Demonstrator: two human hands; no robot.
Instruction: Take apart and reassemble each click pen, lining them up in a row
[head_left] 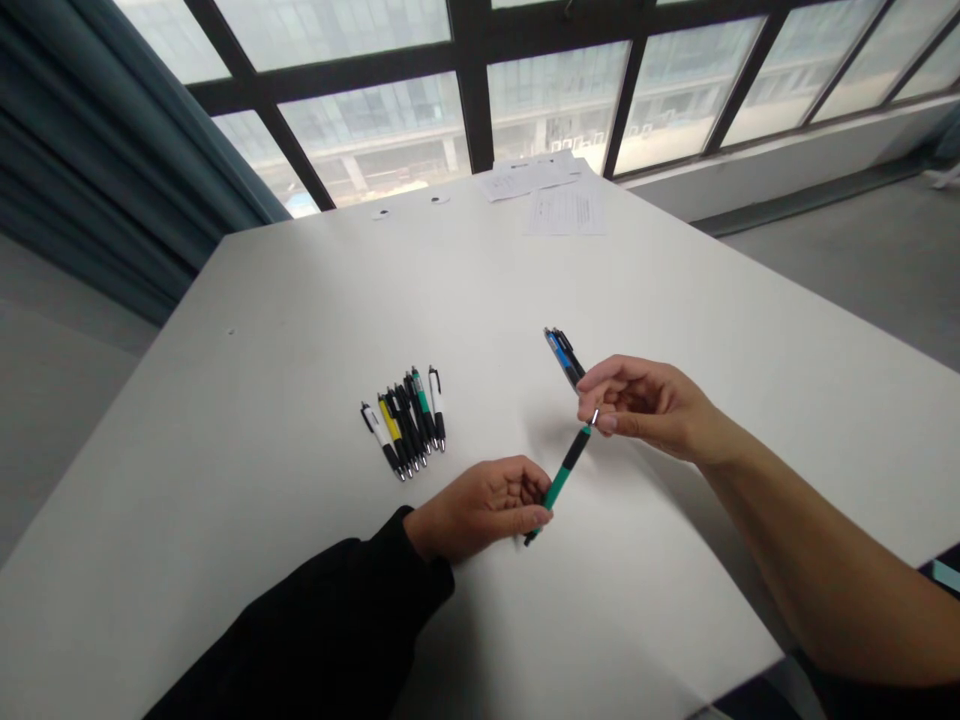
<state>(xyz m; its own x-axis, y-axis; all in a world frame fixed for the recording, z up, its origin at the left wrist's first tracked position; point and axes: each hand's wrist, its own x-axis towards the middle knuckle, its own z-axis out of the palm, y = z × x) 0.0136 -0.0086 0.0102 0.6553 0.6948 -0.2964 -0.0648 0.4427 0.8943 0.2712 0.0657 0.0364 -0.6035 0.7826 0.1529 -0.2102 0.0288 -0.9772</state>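
Note:
A green and black pen point(559, 482) slants above the white table point(315, 300), its black clicker end toward me. My left hand point(496, 505) is closed on its green barrel, thumb against the lower part. At the pen's upper end, my right hand point(637, 405) pinches around the small silver tip point(595, 416). Whether that tip is fully seated on the black grip cannot be made out. Just past my right fingers lie a blue pen point(559, 350) and a black pen point(568, 350), partly covered by the hand.
Left of my hands, several pens lie side by side, among them a yellow pen point(391, 424) and a white pen point(381, 438). Paper sheets point(568, 212) rest at the far table edge by the windows point(375, 125). A dark curtain point(112, 150) hangs at left.

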